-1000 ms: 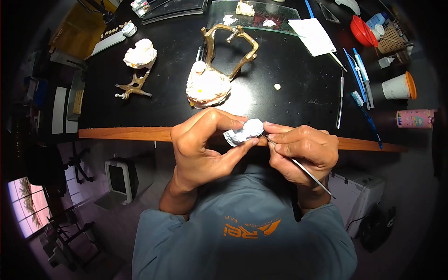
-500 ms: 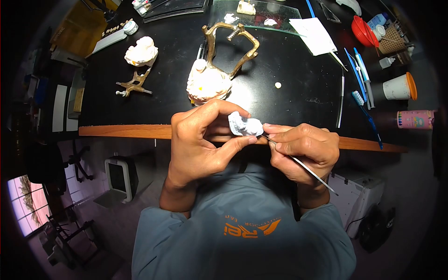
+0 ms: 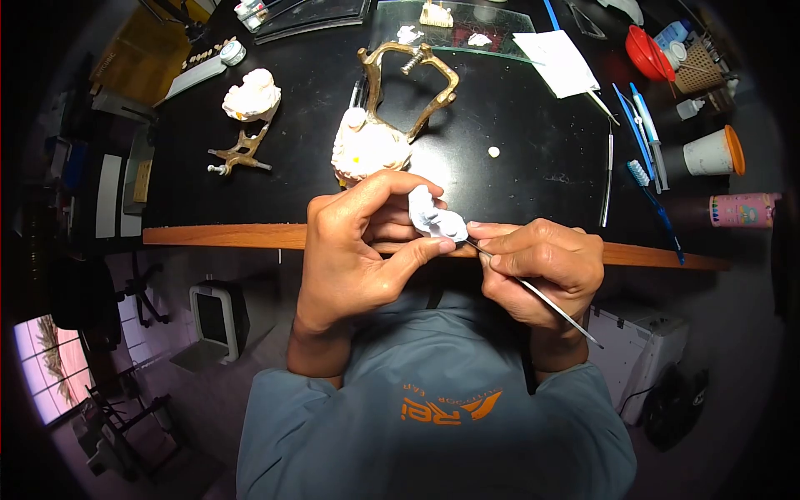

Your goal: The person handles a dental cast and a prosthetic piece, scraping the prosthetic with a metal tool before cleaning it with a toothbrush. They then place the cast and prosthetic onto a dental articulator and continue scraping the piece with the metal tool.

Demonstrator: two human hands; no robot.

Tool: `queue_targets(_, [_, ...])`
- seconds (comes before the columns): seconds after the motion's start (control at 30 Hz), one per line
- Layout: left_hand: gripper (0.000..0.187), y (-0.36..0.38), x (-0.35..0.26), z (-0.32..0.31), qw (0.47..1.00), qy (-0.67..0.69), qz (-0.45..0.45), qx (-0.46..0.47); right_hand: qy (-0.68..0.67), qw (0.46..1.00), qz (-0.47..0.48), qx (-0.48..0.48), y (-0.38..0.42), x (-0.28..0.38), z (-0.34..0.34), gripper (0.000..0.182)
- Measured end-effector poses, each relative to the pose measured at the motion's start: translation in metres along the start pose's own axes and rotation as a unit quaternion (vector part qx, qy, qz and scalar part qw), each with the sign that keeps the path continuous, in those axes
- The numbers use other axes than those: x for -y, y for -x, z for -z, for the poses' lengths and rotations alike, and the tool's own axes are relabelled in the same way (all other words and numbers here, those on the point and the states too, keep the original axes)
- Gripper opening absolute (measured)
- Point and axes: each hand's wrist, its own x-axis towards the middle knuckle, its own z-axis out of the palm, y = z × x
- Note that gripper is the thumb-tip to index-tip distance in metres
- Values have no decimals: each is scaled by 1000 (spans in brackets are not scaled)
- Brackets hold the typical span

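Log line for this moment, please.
left hand: pinching white plaster cast | right hand: holding thin metal tool, tip at cast

A small white plaster cast (image 3: 434,218), tilted on edge, touches a thin metal tool (image 3: 533,292).

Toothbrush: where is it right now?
In the head view the toothbrush lies on the black bench at the right, beside the blue tools, below the white cup and left of the pink cup.
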Motion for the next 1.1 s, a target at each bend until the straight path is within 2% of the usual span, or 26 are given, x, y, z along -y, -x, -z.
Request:
queue_targets(0.1, [33,3,4,-1,1000,7,-17,-16,9,1000,4,-17,0,0,-2,19])
queue_targets(0.2, [41,6,12,4,984,-116,-136,-11,9,1000,2,-29,1,1,-3,19])
queue_targets(0.27, [47,7,20,1,951,-190,-239,-44,9,999,1,-32,1,2,-3,20])
queue_targets(0.33, [49,9,24,-4,928,-227,-286,-70,11,999,2,-35,1,2,-3,19])
queue_targets(0.43, [50,12,26,-10,912,-256,-304,-100,8,999,13,-32,1,1,-3,20])
queue_targets(0.83, [50,12,34,-15,895,-267,-343,-96,28,999,35,-25,2,-1,-3,23])
queue_targets(0.93, [50,12,34,-14,891,-272,-350,-95,38,998,18,-56,1,1,-8,15])
queue_targets(1.1, [46,13,36,-15,893,-262,-352,-99,38,998,25,-46,2,-1,-8,16])
